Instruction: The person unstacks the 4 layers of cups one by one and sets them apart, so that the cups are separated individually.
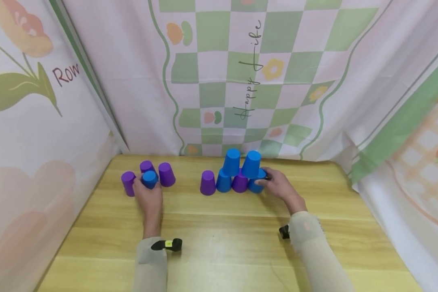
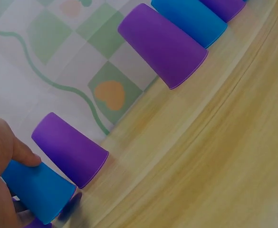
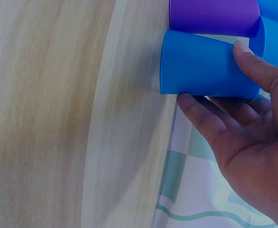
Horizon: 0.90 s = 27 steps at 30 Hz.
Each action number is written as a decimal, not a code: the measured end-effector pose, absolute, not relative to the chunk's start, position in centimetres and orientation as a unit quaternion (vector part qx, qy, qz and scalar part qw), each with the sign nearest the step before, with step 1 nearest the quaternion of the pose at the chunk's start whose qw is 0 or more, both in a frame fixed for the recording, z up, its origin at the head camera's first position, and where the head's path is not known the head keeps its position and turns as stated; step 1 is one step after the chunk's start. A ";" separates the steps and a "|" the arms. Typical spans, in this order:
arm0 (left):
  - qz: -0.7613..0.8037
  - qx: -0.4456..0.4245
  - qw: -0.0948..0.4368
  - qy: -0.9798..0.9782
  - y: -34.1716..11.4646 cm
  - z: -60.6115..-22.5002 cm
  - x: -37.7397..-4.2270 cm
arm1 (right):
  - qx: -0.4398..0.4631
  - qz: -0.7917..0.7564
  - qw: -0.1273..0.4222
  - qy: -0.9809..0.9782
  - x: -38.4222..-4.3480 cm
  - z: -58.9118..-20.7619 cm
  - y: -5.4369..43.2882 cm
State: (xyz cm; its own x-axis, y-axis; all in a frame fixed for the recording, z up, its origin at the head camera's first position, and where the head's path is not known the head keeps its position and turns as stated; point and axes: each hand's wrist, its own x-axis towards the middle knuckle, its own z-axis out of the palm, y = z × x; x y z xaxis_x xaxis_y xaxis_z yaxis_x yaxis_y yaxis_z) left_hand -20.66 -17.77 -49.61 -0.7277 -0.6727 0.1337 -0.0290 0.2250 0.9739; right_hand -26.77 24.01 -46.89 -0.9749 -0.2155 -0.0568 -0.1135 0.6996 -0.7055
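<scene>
plainly 1 cup per hand

Bare desk lies open between the sleeves, and a narrower gap runs between the left cluster's rightmost purple cup and the row's leftmost purple cup. Behind, the checkered curtain closes the way; two upper blue cups (side by side, bottoms up) and the right hand block the row's right end.
</scene>
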 end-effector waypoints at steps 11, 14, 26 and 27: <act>-0.572 0.254 0.262 -0.734 -17.9 -49.9 -20.7 | -0.088 -0.380 0.069 0.918 -26.7 -46.9 23.9; -0.574 0.255 0.258 -0.734 -17.9 -50.0 -20.8 | -0.087 -0.380 0.072 0.918 -26.7 -46.8 23.9; -0.563 0.254 0.248 -0.746 -18.0 -50.5 -20.8 | -0.089 -0.376 0.065 0.920 -26.7 -47.0 23.9; -0.562 0.254 0.247 -0.747 -17.9 -50.5 -20.8 | -0.090 -0.376 0.065 0.920 -26.7 -47.0 24.0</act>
